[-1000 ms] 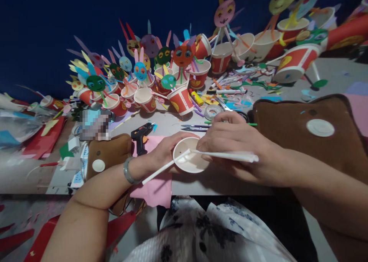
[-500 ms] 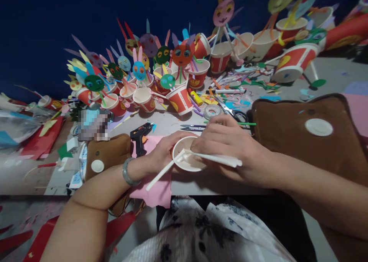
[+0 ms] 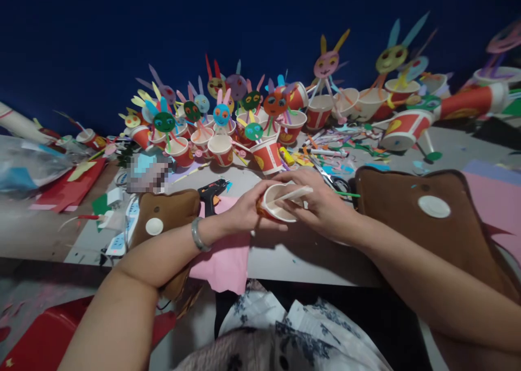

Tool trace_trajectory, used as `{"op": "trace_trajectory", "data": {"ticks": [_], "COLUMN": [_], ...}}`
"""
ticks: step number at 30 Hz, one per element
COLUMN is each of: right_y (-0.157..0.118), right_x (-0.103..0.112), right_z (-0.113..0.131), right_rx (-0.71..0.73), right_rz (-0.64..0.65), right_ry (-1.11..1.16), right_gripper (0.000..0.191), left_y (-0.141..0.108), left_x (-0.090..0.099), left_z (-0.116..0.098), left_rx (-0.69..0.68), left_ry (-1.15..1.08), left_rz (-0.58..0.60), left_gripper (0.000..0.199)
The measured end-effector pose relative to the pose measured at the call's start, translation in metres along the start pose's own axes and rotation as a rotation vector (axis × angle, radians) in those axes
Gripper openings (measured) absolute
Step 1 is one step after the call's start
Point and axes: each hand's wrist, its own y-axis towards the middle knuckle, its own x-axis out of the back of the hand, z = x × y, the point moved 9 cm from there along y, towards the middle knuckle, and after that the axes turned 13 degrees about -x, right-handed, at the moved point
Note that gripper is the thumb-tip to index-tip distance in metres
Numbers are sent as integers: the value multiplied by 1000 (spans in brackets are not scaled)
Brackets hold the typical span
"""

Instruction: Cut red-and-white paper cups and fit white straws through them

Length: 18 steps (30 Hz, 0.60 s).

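Observation:
Over the front of the table, a red paper cup [image 3: 275,212] with a pale inside is between my hands, its mouth tipped toward me. My left hand [image 3: 244,211] wraps round its left side. Against the right side and rim my right hand [image 3: 328,207] is closed, its fingers partly hidden. A white paper strip [image 3: 292,193] slants out of the mouth to the right and touches the right fingers. Whether those fingers also pinch the strip is unclear. Pink paper [image 3: 223,251] lies below my left wrist, near a black glue gun [image 3: 210,193].
Several paper-cup figures [image 3: 222,148] with coloured heads stand along the back. Scissors [image 3: 331,178] and paper scraps [image 3: 350,143] lie beyond my right hand. Brown plush pads lie left [image 3: 173,208] and right [image 3: 391,208]. A power strip [image 3: 124,232] is at the left.
The cup has tilted, and my right hand has moved from over its mouth to its right side. The strip that hung over the left rim no longer shows there. The view has shifted too.

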Motion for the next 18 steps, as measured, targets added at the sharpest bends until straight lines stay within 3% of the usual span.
{"op": "trace_trajectory", "data": {"ticks": [2, 4, 6, 10, 13, 18], "right_y": [3, 5, 7, 7, 6, -7], "right_x": [1, 0, -4, -9, 1, 43], "right_z": [-7, -9, -5, 7, 10, 4], "right_rx": [-44, -61, -40, 18, 38, 43], "right_rz": [-5, 6, 40, 39, -91, -450], "right_ry": [13, 14, -3, -38, -84, -80], "right_gripper": [22, 23, 24, 23, 27, 48], "left_y": [0, -1, -2, -1, -1, -5], "left_x": [2, 3, -1, -3, 4, 15], "left_z": [-11, -24, -33, -46, -44, -7], "left_rx": [-41, -80, -89, -131, -115, 100], "left_ry": [10, 46, 97, 108, 76, -196], "left_rz": [1, 14, 65, 75, -25, -235], "left_gripper": [85, 71, 55, 49, 44, 42]}}
